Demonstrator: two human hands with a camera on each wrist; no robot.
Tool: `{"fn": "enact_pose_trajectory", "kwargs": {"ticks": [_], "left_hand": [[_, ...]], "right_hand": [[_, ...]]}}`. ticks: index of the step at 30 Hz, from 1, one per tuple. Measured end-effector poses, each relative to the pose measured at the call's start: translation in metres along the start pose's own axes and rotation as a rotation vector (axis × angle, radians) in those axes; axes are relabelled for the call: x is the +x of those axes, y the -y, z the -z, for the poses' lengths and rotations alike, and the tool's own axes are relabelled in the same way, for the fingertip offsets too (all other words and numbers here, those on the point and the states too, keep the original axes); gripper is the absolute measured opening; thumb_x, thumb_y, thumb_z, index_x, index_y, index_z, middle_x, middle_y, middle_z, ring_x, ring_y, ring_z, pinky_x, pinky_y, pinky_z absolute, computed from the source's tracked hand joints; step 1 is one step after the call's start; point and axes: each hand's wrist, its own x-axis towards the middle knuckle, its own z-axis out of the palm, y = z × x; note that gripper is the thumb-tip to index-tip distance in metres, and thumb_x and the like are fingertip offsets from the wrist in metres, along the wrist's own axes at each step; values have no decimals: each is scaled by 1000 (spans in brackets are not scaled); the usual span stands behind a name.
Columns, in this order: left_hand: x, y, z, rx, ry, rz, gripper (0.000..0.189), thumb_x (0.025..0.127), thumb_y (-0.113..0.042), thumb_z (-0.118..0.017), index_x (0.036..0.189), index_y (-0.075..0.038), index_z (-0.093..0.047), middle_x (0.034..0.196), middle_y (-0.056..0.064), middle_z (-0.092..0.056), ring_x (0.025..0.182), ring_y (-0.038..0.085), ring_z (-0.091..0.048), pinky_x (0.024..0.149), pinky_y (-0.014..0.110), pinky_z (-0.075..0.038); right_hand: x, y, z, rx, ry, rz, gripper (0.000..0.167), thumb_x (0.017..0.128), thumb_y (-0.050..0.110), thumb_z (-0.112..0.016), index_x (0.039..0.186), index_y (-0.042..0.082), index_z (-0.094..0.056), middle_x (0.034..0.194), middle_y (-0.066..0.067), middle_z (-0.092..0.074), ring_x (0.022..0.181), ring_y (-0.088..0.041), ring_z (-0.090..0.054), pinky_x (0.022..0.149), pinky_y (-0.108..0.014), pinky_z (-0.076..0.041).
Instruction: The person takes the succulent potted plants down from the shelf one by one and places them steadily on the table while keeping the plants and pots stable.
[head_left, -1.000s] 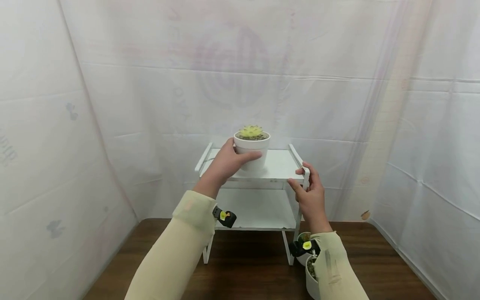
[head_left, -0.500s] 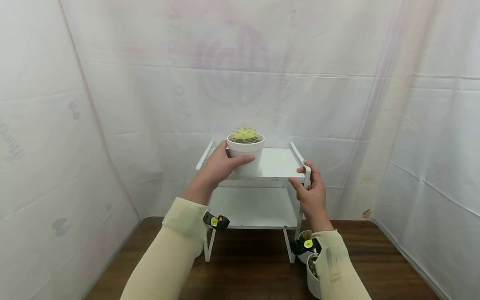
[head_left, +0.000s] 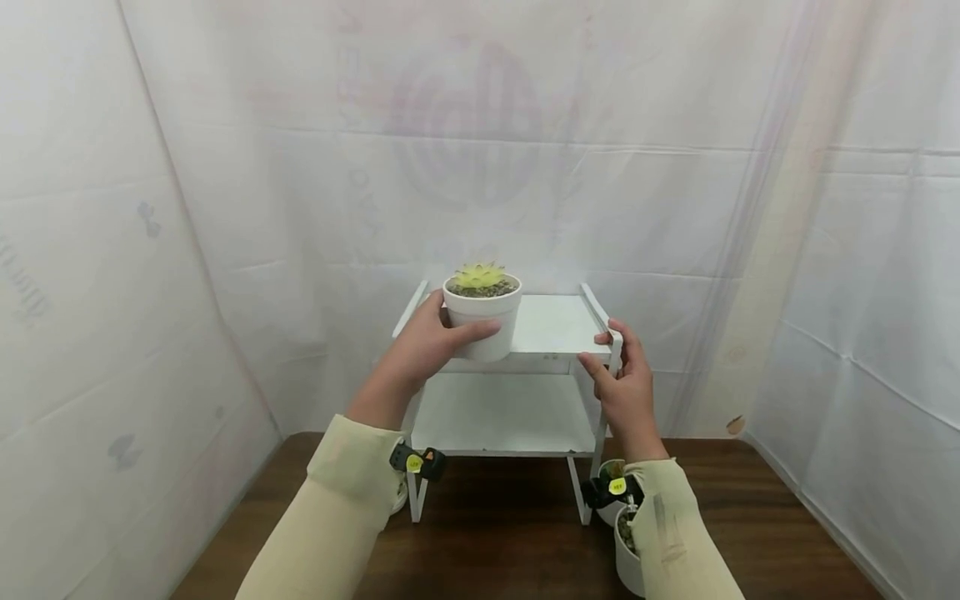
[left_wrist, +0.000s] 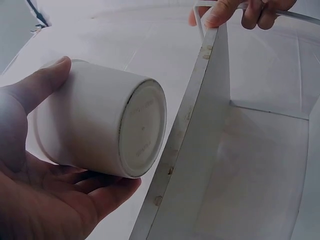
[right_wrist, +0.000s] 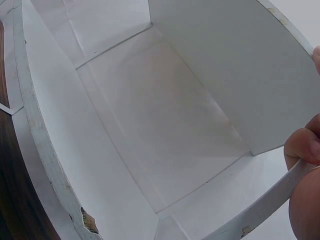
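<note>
A white pot (head_left: 483,329) with a yellow-green succulent (head_left: 480,276) is held in my left hand (head_left: 430,340), thumb across its front and fingers around its left side. In the left wrist view the underside of the pot (left_wrist: 143,129) shows, apart from the top board's front edge (left_wrist: 180,130). The pot overlaps the front of the top shelf (head_left: 558,323) in the head view. My right hand (head_left: 627,390) grips the front right corner of the white two-tier rack, thumb at the board's edge and fingers around the side rail (head_left: 597,310).
The rack's lower shelf (head_left: 502,412) sits beneath the top one, above the brown wooden table (head_left: 487,550). Two potted plants stand by the right legs, the nearer pot (head_left: 628,560) partly behind the right sleeve. Another pot (head_left: 400,496) shows beside the left leg. White sheeting (head_left: 480,150) surrounds the table.
My left hand has carried the potted succulent left and toward me, from over the top shelf to its front edge. The right hand stays on the rack's corner.
</note>
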Motion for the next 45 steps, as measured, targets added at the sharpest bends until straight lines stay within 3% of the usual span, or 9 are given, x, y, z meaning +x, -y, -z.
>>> {"fn": "enact_pose_trajectory", "kwargs": {"ticks": [6, 13, 18, 23, 34, 41, 45], "left_hand": [[-9, 5, 3, -28, 17, -17, 73, 81, -35, -78, 141, -23, -38, 130, 0, -55, 119, 21, -54, 98, 42, -46], [-19, 10, 7, -40, 22, -11, 74, 82, -34, -78, 142, -25, -36, 130, 1, -55, 119, 22, -55, 94, 41, -49], [-27, 10, 8, -49, 20, -19, 76, 81, -34, -79, 142, -26, -35, 130, 1, -55, 118, 23, -55, 93, 42, -49], [-33, 9, 8, -54, 22, -36, 76, 81, -33, -79, 142, -27, -35, 131, 1, -55, 120, 22, -55, 98, 44, -47], [-44, 13, 11, -65, 71, -71, 68, 83, -29, -77, 140, -28, -39, 130, 1, -57, 117, 21, -57, 95, 41, -49], [-50, 17, 13, -69, 98, -130, 70, 85, -23, -76, 143, -27, -37, 132, 4, -55, 120, 24, -56, 95, 44, -50], [-56, 18, 13, -88, 100, -110, 73, 83, -22, -77, 143, -26, -37, 133, 5, -55, 122, 24, -55, 96, 44, -49]], "right_hand": [[3, -13, 2, 10, -3, 21, 62, 91, 12, -67, 146, 22, -38, 121, 10, -49, 43, -5, -28, 44, -20, -30], [-3, 4, -1, 30, 5, 24, 63, 91, 5, -65, 147, 12, -36, 119, 6, -49, 42, 0, -30, 44, -18, -31], [-6, 12, -2, 21, -1, 16, 63, 92, 6, -66, 147, 11, -36, 120, 6, -50, 43, 1, -30, 45, -17, -31], [-6, 12, -2, 20, -1, 12, 63, 92, 7, -66, 147, 12, -36, 120, 6, -50, 44, 1, -30, 46, -16, -32], [-6, 12, -1, 13, -5, 11, 63, 91, 6, -66, 146, 13, -37, 120, 5, -50, 43, 0, -30, 46, -17, -32], [-7, 12, -1, 15, -5, 14, 63, 92, 6, -66, 147, 12, -36, 120, 5, -49, 43, 0, -30, 46, -17, -32], [-5, 9, 0, 9, -9, 15, 62, 91, 7, -66, 146, 13, -37, 120, 6, -50, 43, -2, -29, 45, -18, -32]]}}
